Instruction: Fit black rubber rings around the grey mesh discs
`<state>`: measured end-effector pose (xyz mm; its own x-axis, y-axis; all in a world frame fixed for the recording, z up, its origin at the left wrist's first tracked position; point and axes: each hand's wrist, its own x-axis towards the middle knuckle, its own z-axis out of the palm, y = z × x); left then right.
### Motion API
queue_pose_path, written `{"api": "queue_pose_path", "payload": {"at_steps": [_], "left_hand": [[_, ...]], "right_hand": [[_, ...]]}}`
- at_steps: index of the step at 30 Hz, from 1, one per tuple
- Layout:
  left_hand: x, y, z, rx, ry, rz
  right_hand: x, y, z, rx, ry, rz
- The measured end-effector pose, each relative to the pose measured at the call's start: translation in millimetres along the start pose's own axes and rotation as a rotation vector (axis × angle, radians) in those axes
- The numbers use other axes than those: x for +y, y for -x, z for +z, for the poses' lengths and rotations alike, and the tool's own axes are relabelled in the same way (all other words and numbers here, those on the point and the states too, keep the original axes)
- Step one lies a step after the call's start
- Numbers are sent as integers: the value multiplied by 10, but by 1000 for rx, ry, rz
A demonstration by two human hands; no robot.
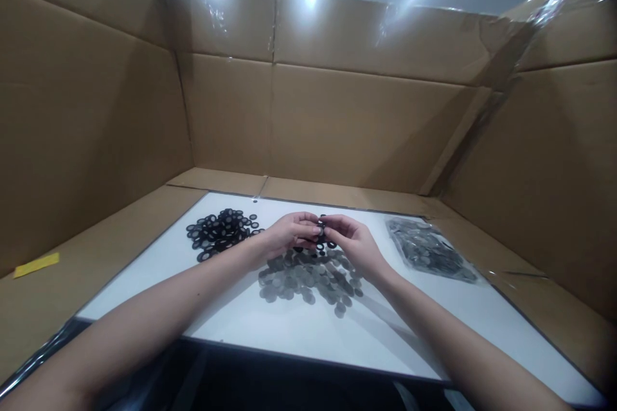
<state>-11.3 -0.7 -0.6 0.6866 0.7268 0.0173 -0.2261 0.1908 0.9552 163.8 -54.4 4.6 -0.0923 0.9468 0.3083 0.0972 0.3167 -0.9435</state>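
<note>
**Head view, as logged from my remote station.**

Item 1: left hand (289, 234) and right hand (351, 244), both bare, curled nearly closed and held at the middle of the board, with the fingertips meeting.

Item 2: small black ring (321, 229), pinched between the fingertips of both hands as far as I could tell; the fingers hid most of it. I saw it as round, so I could give it no long axis. Both hands were equally close to it, and a few more dark rings (331, 244) lay just beneath the right fingers.

Item 3: heap of black rubber rings (222, 234), loose on the board, left of the left hand and just beside it. The left hand was the nearer one. The rings looked flat and matt, though their material was hard to confirm.

Item 4: spread of grey washers (308, 279), directly below both hands, on the side towards me.

Item 5: clear plastic bag of grey washers (429, 249), well right of the right hand.

Item 6: white board (284, 334), under all of the above, with cardboard walls (337, 122) beyond the hands and a yellow strip (36, 264) far left.
</note>
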Motion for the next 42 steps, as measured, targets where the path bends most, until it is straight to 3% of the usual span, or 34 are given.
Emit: {"api": "queue_pose_path", "payload": {"at_steps": [4,21,26,33,39,42], "left_hand": [[-65,-5,44,92,-25,72],[-92,-2,4,79,128,-13],[-103,-1,4,100,118,-1],[-63,32,27,113,101,7],[-73,43,35,143,101,7],[-68,52,56,152,96,35]], "right_hand": [[-12,11,6,84,114,-72],[51,-11,-43,66,127,-16],[61,0,-31,102,190,-78],[-2,52,-6,149,450,-246],[26,45,-8,137,311,-120],[18,54,1,169,343,-130]]}}
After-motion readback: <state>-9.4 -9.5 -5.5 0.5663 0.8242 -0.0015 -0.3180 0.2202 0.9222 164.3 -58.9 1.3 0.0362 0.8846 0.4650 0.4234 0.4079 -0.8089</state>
